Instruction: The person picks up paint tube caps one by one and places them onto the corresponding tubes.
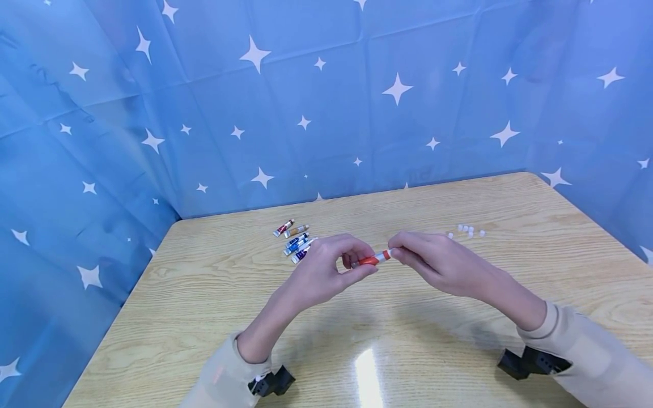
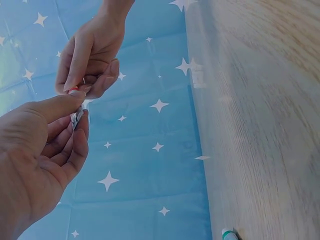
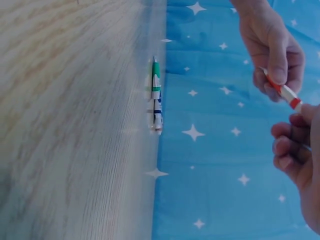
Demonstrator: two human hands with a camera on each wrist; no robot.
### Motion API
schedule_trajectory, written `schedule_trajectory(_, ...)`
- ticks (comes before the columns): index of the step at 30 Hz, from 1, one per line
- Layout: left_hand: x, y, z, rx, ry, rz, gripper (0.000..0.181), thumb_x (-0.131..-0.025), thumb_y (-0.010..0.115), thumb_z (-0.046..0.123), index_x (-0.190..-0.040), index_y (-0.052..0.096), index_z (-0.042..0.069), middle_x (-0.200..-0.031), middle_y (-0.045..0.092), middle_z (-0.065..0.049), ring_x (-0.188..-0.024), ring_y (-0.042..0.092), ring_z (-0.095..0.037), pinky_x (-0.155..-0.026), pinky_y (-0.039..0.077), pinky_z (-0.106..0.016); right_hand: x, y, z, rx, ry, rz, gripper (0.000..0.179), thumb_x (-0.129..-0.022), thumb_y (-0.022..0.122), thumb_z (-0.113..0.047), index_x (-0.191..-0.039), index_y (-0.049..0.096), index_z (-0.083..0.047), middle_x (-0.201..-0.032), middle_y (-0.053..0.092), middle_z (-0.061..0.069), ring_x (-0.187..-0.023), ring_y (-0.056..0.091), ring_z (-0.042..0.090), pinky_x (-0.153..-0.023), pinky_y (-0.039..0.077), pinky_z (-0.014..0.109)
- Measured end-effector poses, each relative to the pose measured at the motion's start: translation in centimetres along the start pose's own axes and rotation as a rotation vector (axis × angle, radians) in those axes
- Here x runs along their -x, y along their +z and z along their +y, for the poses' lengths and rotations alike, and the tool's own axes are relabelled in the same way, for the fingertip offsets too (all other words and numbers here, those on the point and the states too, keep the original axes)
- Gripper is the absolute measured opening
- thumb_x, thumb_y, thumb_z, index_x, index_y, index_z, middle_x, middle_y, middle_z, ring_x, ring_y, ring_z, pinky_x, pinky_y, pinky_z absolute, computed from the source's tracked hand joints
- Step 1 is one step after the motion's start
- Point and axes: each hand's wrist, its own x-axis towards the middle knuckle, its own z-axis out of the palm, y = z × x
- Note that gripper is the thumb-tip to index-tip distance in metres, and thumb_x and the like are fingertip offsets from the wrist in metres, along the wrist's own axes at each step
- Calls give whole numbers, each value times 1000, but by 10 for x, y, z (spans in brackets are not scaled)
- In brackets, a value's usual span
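Note:
Over the middle of the table, a small paint tube (image 1: 376, 259) with orange-red and silver-white bands is held in the air between both hands. My left hand (image 1: 326, 269) pinches its flat body between thumb and fingers. At the tube's other end my right hand (image 1: 444, 263) pinches the white cap, just past a red band; fingertips hide most of it. In the right wrist view the tube (image 3: 287, 92) slants between the hands. In the left wrist view its crimped silver end (image 2: 77, 119) shows below my left thumb.
Several paint tubes (image 1: 297, 246) in blue, purple, yellow and dark red lie in a loose group beyond my left hand. A green tube (image 3: 156, 80) shows in the right wrist view. Several small white caps (image 1: 465, 228) lie beyond my right hand. A starry blue cloth (image 1: 326, 113) hangs behind the table.

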Motion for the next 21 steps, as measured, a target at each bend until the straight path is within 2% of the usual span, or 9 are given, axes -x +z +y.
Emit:
schedule_trajectory(10, 0, 0, -2, -77, 54, 64, 9, -89, 77, 7, -97, 72, 7, -87, 68, 2, -74, 58, -9, -66, 53, -23, -2, 3, 1, -1, -78, 99, 10, -106, 54, -18, -108, 63, -15, -80, 52, -13, -63, 41, -1, -58, 36, 11)
schedule_trajectory(17, 0, -2, -4, -118, 66, 89, 9, -89, 79, 9, -96, 74, 8, -90, 67, 1, -78, 59, -10, -68, 53, -25, -3, 5, 3, -11, -100, 107, 20, -108, 48, -30, -107, 63, -16, -78, 49, -15, -63, 40, -3, -56, 36, 11)
schedule_trajectory(21, 1, -4, -4, -135, 59, 81, 10, -88, 79, 9, -96, 74, 8, -90, 67, 2, -79, 61, -10, -70, 51, -20, -3, 6, 4, -24, -93, 111, 21, -108, 49, -29, -109, 64, -14, -79, 50, -15, -63, 41, -2, -56, 37, 11)
